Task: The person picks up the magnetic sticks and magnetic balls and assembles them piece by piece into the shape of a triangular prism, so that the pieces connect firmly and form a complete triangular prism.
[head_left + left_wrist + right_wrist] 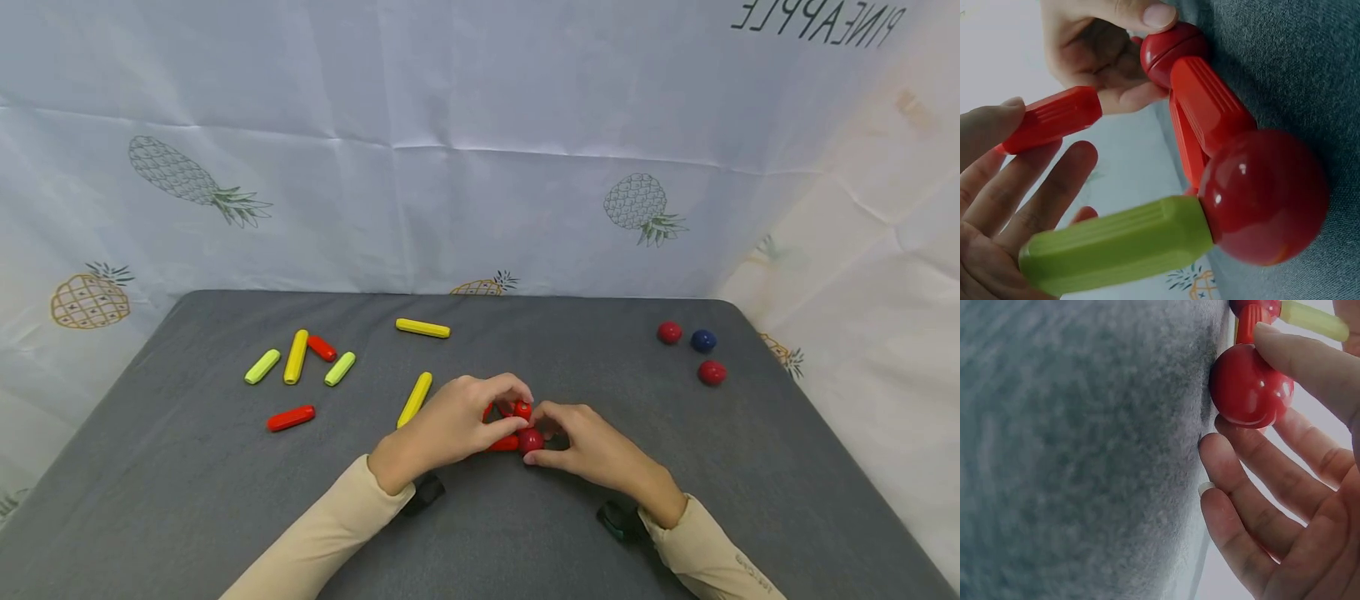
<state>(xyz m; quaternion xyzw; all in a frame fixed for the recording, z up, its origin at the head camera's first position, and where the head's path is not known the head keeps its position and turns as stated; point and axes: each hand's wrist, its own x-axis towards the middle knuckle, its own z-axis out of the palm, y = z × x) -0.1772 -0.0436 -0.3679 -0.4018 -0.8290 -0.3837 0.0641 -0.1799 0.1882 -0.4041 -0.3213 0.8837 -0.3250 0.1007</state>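
Note:
My left hand (457,421) pinches a short red rod (1057,119) between thumb and fingertips, clear of the joined pieces in the left wrist view. Thumb and fingers of my right hand (596,446) hold a red ball (1249,386) low against the cloth. From that ball a red rod (1210,103) runs to a second red ball (1266,197). A light green rod (1116,244) sticks out of this second ball, passing close to my left palm. Another red rod (1186,144) shows partly behind the first. In the head view my left hand hides much of the joined pieces.
Left on the dark grey table (187,500) lie light green rods (262,367), yellow rods (296,357) and red rods (291,418). A yellow rod (423,328) lies farther back, another (415,398) beside my left hand. Two red balls (712,372) and a blue ball (703,341) sit back right.

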